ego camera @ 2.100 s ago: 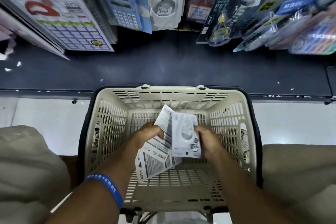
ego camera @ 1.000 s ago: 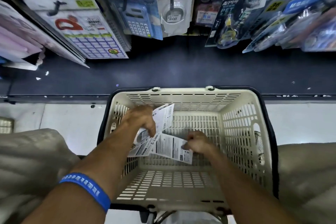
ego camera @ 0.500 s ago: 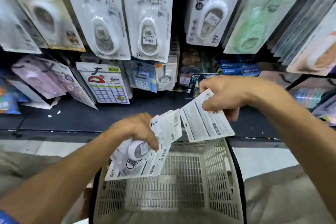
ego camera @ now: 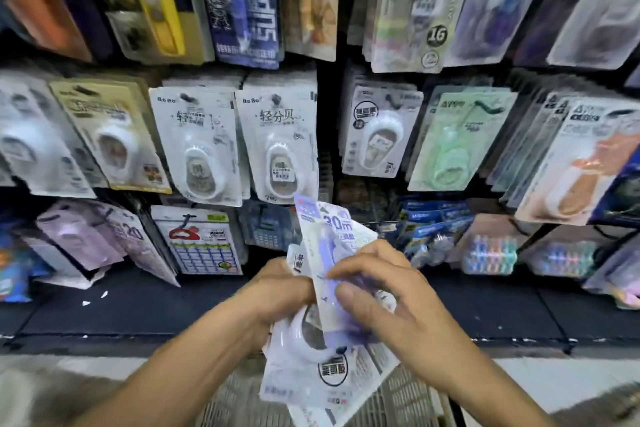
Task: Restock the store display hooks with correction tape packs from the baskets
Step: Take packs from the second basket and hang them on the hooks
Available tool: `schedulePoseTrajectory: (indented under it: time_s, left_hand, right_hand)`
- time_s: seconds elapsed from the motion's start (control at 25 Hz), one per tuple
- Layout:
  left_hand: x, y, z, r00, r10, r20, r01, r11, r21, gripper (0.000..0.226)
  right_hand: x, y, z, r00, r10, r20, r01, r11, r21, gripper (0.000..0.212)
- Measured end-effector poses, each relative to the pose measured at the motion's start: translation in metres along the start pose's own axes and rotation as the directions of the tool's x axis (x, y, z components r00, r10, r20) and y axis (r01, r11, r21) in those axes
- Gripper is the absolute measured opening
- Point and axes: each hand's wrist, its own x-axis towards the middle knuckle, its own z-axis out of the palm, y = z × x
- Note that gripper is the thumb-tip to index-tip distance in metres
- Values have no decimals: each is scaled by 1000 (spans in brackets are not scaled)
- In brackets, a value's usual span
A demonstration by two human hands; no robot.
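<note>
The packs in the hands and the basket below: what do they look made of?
Packs: printed card backing with a clear glossy plastic blister, judging by the glare over the white dispenser. Basket: cream moulded plastic, matte, with slotted walls. Both hands, left and right, grip the packs.

Head view, close, facing display hooks (ego camera: 277, 99)

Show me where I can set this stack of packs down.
Bare room: the dark shelf ledge below the calculator pack, left of both hands; another stretch right, under the colourful packs. The hanging rows above are crowded.
</note>
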Motion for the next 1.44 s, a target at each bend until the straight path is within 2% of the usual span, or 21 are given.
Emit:
schedulePoseTrajectory:
  time_s: [0.04, 0.08, 0.12, 0.2, 0.24, 0.32, 0.4, 0.48, 0.6, 0.72, 0.84, 0.96, 1.04, 1.16, 1.2, 1.24, 1.28, 1.32, 1.36, 1.4, 1.44]
  left_hand:
    - [1, 3, 1, 1000, 9, 5, -9, 1000, 28, 32]
    - [1, 6, 1, 1000, 18, 19, -19, 999, 51, 32]
    - [1, 8, 2, 999, 31, 41, -34, 997, 63, 31]
    - [1, 9, 5, 994, 66, 86, -74, 993, 91, 33]
    - [0, 9, 7, 992, 72, 106, -83, 991, 108, 36]
    - [-4, 7, 9, 988, 50, 147, -71, 988, 135, 38]
    - [-8, 4, 8, 983, 15, 185, -43, 988, 149, 40]
    - [-11, 9, 7, 963, 0, 269, -48, 984, 171, 41]
    - [-9, 25, 9, 931, 60, 360, -122, 981, 152, 38]
    - [-4, 36, 12, 921, 187, 341, -208, 978, 26, 37]
    - [-1, 43, 15, 922, 290, 257, -280, 957, -76, 48]
    - [3, 55, 16, 903, 369, 218, -350, 929, -124, 54]
    - [5, 60, 17, 896, 394, 203, -369, 917, -149, 55]
    - [6, 59, 18, 892, 418, 170, -384, 901, -200, 52]
    - [5, 57, 20, 891, 431, 142, -396, 892, -219, 52]
    - [5, 57, 21, 890, 445, 100, -412, 879, -241, 52]
    - [6, 57, 22, 884, 465, 50, -437, 859, -267, 53]
    - [6, 58, 22, 871, 492, 2, -469, 832, -295, 53]
    - [7, 59, 21, 854, 518, -36, -501, 803, -322, 53]
    - [8, 60, 21, 843, 535, -62, -521, 781, -343, 53]
    - [9, 62, 21, 836, 543, -75, -531, 769, -357, 52]
  right_hand:
    - [3, 6, -2, 995, 45, -90, -36, 994, 99, 25]
    - [7, 13, -5, 981, 116, -157, -93, 985, 145, 29]
    - [9, 18, -7, 965, 202, -169, -175, 971, 162, 43]
    - [9, 29, -13, 917, 390, -78, -368, 906, 210, 80]
    - [7, 33, -16, 885, 464, -35, -439, 858, 269, 90]
    - [2, 37, -26, 839, 545, -3, -510, 787, 346, 94]
    - [-3, 41, -39, 813, 569, -119, -526, 807, 268, 88]
    - [-3, 40, -63, 788, 505, -353, -493, 860, 131, 73]
    - [3, 30, -102, 710, 307, -633, -357, 933, 52, 74]
    - [25, 22, -123, 692, 163, -703, -347, 929, -127, 79]
    - [28, 17, -129, 674, 117, -729, -416, 876, -244, 79]
    - [16, 17, -134, 651, 87, -754, -438, 855, -279, 78]
    - [23, 16, -144, 671, 81, -737, -441, 843, -308, 78]
    - [44, 16, -149, 760, 153, -632, -359, 909, -212, 68]
    - [47, 17, -146, 764, 176, -620, -356, 917, -178, 62]
    - [45, 20, -142, 751, 209, -627, -331, 940, -83, 57]
    - [38, 24, -137, 754, 272, -598, -269, 958, 97, 56]
    - [32, 29, -128, 806, 343, -482, -195, 923, 331, 62]
    - [25, 32, -116, 883, 386, -267, -198, 821, 535, 65]
    - [21, 33, -102, 934, 353, -60, -247, 757, 605, 60]
    - [19, 35, -91, 949, 310, 63, -285, 751, 595, 48]
